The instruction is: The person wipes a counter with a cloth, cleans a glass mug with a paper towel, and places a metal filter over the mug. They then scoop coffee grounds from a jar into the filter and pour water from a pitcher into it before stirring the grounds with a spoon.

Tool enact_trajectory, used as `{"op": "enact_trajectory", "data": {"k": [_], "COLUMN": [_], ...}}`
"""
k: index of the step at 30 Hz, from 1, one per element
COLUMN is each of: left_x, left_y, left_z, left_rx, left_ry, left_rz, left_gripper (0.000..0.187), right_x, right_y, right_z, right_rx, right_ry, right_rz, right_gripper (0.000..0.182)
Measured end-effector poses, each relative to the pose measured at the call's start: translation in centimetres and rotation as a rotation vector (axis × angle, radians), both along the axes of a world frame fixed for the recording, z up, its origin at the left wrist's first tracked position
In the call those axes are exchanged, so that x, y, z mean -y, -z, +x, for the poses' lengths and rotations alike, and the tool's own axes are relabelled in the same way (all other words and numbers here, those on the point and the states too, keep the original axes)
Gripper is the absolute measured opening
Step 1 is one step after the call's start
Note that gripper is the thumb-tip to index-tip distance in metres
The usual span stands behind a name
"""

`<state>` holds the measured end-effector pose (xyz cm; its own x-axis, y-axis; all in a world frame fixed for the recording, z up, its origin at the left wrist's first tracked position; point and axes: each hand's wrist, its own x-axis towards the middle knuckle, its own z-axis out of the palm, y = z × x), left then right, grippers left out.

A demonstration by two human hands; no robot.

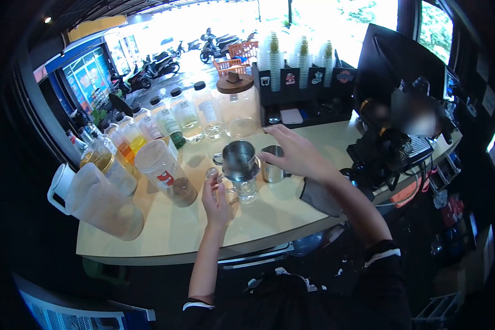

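A metal coffee dripper point(239, 157) sits on top of a clear glass mug point(247, 191) near the middle of the counter. My left hand point(217, 202) is at its left side, thumb and fingers closed about a small loop-shaped handle. To the right stands a steel cup point(273, 170). Over that cup reaches my right hand point(296, 149), fingers stretched forward and thumb apart, the thumb overlapping the cup's rim in this view. The hand looks free of any object.
Left are a white-handled pitcher point(102, 203), a tall clear container point(168, 173) and several bottles point(184, 116). A wooden-lidded jar point(241, 107) and stacked plastic cups point(300, 60) stand behind. A grey cloth point(320, 195) lies beside the coffee machine point(390, 143).
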<state>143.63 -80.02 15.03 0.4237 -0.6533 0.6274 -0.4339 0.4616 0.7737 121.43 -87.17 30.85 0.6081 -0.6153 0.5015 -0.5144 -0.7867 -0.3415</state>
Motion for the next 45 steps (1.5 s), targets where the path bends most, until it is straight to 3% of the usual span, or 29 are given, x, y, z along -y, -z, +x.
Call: {"op": "enact_trajectory", "data": {"k": [1,5,6,7,8,9,15,18,21,23,24,26,27,28,29,32,35,37,38,40,41,43,45], "left_x": [-0.1,0.2,0.1,-0.1,-0.3,-0.3,-0.5,-1.5,-4.3,-6.1,-6.5,-6.2,-5.8,-4.7,-4.0,-2.4,-3.2,-5.6,-7.0,-9.5,-10.5,-11.7,-12.5], "left_y": [0.0,0.4,0.2,0.0,-0.2,-0.3,-0.1,-1.2,-2.6,-2.9,-2.9,-4.0,-4.7,-4.5,-4.5,-4.5,-4.0,-4.3,-4.7,-5.7,-6.0,-5.7,-5.1], "left_z": [-0.1,-0.2,-0.3,-0.4,-0.5,-0.6,-0.6,-0.7,1.1,3.1,4.7,6.8,7.7,9.2,10.0,12.4,14.1,13.4,12.9,12.2,11.9,12.1,13.1], "left_rx": [-0.007,-0.017,-0.007,0.005,0.013,0.014,0.031,0.041,0.181,0.348,0.371,0.255,0.126,0.169,0.17,-0.065,0.046,0.041,0.035,0.136,0.234,0.286,0.197], "left_ry": [0.016,0.058,0.045,0.034,0.042,0.056,-0.035,-0.076,-0.144,-0.255,-0.352,-0.47,-0.561,-0.614,-0.626,-0.247,-0.147,-0.204,-0.254,-0.297,-0.332,-0.395,-0.362], "left_rz": [0.001,0.006,0.022,0.042,0.084,0.082,0.047,-0.023,-0.097,-0.307,-0.306,-0.258,-0.213,-0.137,-0.141,0.032,0.005,0.01,0.023,0.013,0.002,0.046,0.011], "left_gripper": [0.033,0.034,0.035,0.036,0.038,0.038,0.046,0.046,0.048,0.053,0.072,0.083,0.094,0.112,0.112,0.11,0.1,0.096,0.093,0.092,0.091,0.089,0.089], "right_x": [-0.9,-3.4,-3.5,-2.9,-2.9,-3.4,-4.4,-4.1,-5.0,-4.8,-4.5,-4.1,-4.2,-4.5,-5.0,-8.3,-9.7,-9.9,-10.3,-11.5,-11.9,-12.5,-12.4], "right_y": [0.4,6.3,9.7,14.2,17.1,18.1,18.6,19.2,17.5,16.0,15.0,12.2,10.5,8.8,7.2,2.3,-0.5,-1.4,-2.0,-3.1,-3.4,-3.6,-3.0], "right_z": [-1.7,-6.7,-7.3,-7.6,-7.8,-7.8,-7.2,-7.2,-6.7,-6.0,-5.5,-3.7,-2.2,-0.6,1.6,8.4,13.3,15.9,17.1,19.1,20.1,21.9,23.0], "right_rx": [0.019,-0.095,-0.096,-0.203,-0.31,-0.309,0.138,0.297,0.483,0.474,0.497,0.528,0.572,0.612,0.591,0.473,0.386,0.3,0.305,0.018,0.02,-0.243,-0.204], "right_ry": [0.066,0.372,0.383,0.445,0.505,0.519,0.539,0.515,0.441,0.405,0.399,0.376,0.27,0.166,0.06,-0.197,-0.289,-0.296,-0.303,-0.211,-0.222,-0.188,-0.25], "right_rz": [0.065,0.328,0.323,0.153,-0.017,-0.017,0.103,0.022,0.088,-0.091,-0.12,-0.151,-0.13,-0.107,-0.155,-0.196,-0.215,-0.268,-0.266,-0.183,-0.175,-0.125,-0.151], "right_gripper": [0.054,0.05,0.05,0.049,0.048,0.048,0.031,0.028,0.036,0.038,0.034,0.03,0.024,0.019,0.016,0.02,0.031,0.054,0.054,0.081,0.081,0.093,0.09]}}
